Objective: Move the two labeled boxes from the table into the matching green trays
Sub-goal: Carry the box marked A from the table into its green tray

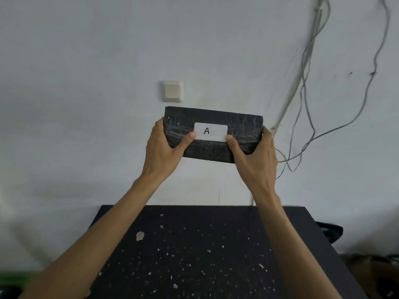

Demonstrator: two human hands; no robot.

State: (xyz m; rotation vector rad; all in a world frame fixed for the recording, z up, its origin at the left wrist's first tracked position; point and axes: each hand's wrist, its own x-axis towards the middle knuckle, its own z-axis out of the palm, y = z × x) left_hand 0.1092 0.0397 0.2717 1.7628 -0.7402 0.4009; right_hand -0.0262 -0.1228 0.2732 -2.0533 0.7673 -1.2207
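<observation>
A dark box wrapped in clear film (212,117) is held up in the air in front of the wall, well above the black table (205,244). Its white label reads "A". My left hand (164,149) grips the box's left end with the thumb on its front face. At the right end, my right hand (254,154) holds it the same way, thumb touching the label's lower right corner. A strip of green (15,275) shows at the lower left edge; whether it is a tray I cannot tell. The second box is out of view.
The black table is chipped with pale specks. A light switch (172,91) sits on the white wall behind the box. Loose grey cables (306,72) hang down the wall at the right. Dark objects (330,231) and a brown one lie past the table's right edge.
</observation>
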